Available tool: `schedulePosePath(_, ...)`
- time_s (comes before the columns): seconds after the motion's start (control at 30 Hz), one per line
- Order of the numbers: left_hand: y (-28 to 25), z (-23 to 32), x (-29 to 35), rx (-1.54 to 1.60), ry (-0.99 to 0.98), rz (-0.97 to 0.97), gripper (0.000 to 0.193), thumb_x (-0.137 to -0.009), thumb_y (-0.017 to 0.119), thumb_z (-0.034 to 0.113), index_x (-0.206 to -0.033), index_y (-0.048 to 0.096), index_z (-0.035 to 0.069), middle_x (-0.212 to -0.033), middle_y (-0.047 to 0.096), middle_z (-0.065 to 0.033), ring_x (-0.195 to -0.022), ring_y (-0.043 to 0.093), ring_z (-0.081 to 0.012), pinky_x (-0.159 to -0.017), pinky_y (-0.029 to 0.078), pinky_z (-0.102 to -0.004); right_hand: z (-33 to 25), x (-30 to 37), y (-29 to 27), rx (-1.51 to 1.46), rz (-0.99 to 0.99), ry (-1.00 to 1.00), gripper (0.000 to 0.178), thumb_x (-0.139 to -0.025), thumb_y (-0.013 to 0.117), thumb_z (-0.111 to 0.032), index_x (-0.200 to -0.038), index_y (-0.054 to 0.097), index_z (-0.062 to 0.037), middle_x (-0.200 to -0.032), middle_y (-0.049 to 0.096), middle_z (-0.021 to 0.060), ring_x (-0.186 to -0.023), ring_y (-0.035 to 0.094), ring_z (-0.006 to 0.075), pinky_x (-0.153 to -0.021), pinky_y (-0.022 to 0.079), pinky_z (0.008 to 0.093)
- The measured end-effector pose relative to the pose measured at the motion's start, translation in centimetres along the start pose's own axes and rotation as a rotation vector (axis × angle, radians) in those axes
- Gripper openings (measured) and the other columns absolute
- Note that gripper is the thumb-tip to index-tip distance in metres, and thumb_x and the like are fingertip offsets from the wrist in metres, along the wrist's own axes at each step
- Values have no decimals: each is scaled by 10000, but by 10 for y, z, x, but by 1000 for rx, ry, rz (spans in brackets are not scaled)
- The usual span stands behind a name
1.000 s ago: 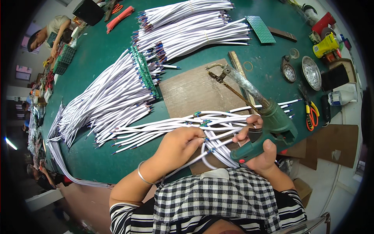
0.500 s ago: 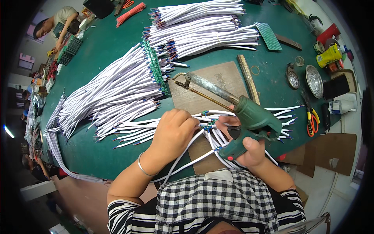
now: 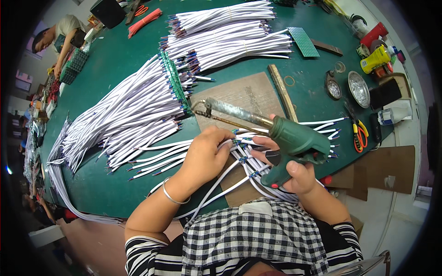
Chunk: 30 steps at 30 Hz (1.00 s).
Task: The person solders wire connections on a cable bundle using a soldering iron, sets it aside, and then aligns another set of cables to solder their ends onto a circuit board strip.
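My right hand [image 3: 301, 177] is wrapped round the handle of a green soldering gun [image 3: 297, 138]. The gun's metal barrel and bent tip point up and left, over a brown wooden board [image 3: 244, 99]. Below the tip, my left hand [image 3: 205, 154] is closed, its fingertips pinching a white cable among those lying crosswise on the table. Small blue-green joints [image 3: 242, 160] sit where the white cables [image 3: 230, 187] meet, between my hands. My left fingers partly hide the gripped spot.
A large bundle of white cables [image 3: 119, 106] with a green circuit panel [image 3: 174, 80] on it lies left. More bundles [image 3: 225, 41] lie at the back. A wooden bar [image 3: 282, 92], metal dish [image 3: 358, 89] and cutters [image 3: 361, 138] lie right. Another person [image 3: 69, 30] works far left.
The table things have shifted slightly left in the picture. My left hand has turned at the joint, with its fingertips higher on a cable. The soldering gun's tip is a little lower.
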<state>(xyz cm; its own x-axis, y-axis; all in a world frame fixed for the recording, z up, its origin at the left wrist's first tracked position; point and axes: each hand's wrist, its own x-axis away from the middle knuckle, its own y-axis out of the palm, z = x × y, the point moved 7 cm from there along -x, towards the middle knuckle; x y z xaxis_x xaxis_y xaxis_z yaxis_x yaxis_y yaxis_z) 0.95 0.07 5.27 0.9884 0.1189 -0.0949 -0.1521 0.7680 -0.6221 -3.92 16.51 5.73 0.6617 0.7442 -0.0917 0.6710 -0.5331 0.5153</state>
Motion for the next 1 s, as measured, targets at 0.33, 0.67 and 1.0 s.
schedulePosePath(0.33, 3, -10, 6, 120, -80, 2, 129, -868, 609, 61, -979, 620, -2, -837, 595, -53, -711, 538, -134, -671, 452, -259, -5, 44, -7, -345, 219, -15, 567, -894, 545, -233, -1384, 332, -45, -1382, 389, 129, -1313, 369, 347, -1038, 338, 641)
schedulePosePath(0.67, 13, 1, 3, 122, -62, -49, 115, -829, 676, 65, -910, 609, 19, -787, 585, -25, -671, 527, -74, -598, 433, -216, -9, 21, -12, -283, 195, -124, 692, -900, 535, -285, -1460, 188, -73, -1480, 229, 128, -1307, 369, 324, -1034, 375, 596)
schedulePosePath(1.0, 24, -24, 12, 549, -293, -126, 107, -799, 685, 3, -884, 623, 21, -816, 617, -52, -694, 589, -110, -629, 470, -240, 16, 2, -1, -205, 185, -14, 782, -836, 619, -319, -1462, 195, -117, -1509, 208, 109, -1404, 250, 291, -1122, 237, 550)
